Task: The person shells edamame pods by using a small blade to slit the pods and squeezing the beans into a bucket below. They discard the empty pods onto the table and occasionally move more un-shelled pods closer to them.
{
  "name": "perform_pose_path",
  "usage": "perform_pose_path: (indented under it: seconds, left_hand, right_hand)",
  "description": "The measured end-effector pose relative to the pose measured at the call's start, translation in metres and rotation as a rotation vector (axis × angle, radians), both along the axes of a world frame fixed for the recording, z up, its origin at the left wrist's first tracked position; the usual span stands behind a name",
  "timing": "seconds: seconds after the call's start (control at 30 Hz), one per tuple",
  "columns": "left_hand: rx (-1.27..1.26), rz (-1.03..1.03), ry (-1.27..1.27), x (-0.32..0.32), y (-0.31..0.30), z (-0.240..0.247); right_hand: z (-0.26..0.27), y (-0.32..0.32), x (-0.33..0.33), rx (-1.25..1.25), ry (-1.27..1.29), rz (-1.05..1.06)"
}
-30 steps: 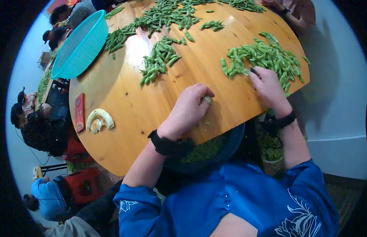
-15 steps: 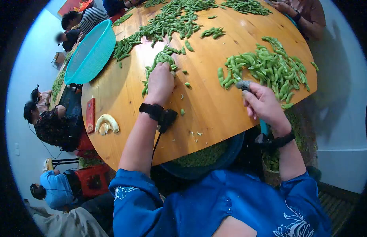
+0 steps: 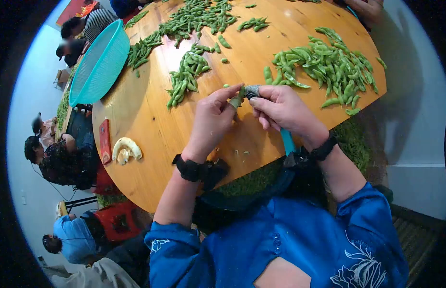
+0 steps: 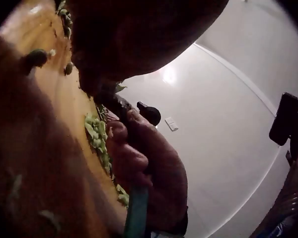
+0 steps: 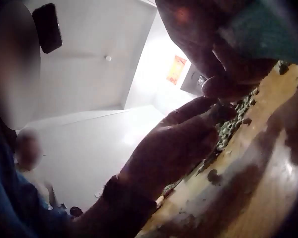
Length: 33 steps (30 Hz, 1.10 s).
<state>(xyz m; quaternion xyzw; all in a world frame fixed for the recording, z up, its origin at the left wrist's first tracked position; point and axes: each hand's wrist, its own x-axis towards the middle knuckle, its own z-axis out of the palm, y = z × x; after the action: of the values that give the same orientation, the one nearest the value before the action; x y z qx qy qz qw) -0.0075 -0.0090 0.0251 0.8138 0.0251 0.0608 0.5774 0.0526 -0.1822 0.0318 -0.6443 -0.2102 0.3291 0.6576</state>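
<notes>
My left hand [image 3: 211,120] pinches a green soybean pod [image 3: 241,92] between thumb and fingertips, above the wooden table. Close against it, the right hand [image 3: 292,111] has a grey cover [image 3: 252,90] on its index fingertip, right at the pod's end. The right fingers curl round a tool with a teal handle [image 3: 287,141], which sticks out below the palm; its working end is hidden. In the left wrist view the same teal handle [image 4: 136,210] runs down from the right fist. A small pile of pods [image 3: 187,74] lies beyond the left hand, a larger pile [image 3: 328,67] beyond the right.
A dark tub [image 3: 232,204] with green contents stands under the table edge [image 3: 252,173]. On the left are a teal basket [image 3: 100,65], a red flat object [image 3: 105,141] and a banana peel [image 3: 127,150]. More pods [image 3: 199,19] cover the far side, and people sit around.
The left hand went forward to the small pod pile, then came back with a pod to meet the right hand. The right hand moved left, away from the larger pile.
</notes>
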Motion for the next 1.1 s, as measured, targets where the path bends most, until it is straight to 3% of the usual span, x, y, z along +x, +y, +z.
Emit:
perform_pose_path:
  seconds: [0.27,0.6,0.7,0.77,1.03,1.1]
  left_hand:
    - [0.186,0.048,-0.313,-0.001,-0.001,-0.024]
    - [0.199,0.04,-0.275,-0.002,-0.002,-0.031]
    - [0.159,-0.01,-0.383,0.0,0.0,-0.034]
    - [-0.058,-0.042,-0.057,-0.004,0.002,-0.022]
    - [-0.467,-0.126,0.126,0.0,0.011,-0.014]
    - [-0.736,-0.175,0.232,0.002,0.016,-0.017]
  right_hand:
    - [-0.004,0.005,-0.013,-0.021,0.043,-0.037]
    - [-0.011,0.011,-0.024,0.058,0.199,-0.182]
    - [-0.013,0.009,-0.023,0.081,0.249,-0.2]
    - [-0.013,0.009,-0.021,0.096,0.274,-0.211]
    - [-0.01,0.001,-0.006,0.087,0.276,-0.061]
    - [-0.004,0.003,-0.007,0.034,0.218,-0.076]
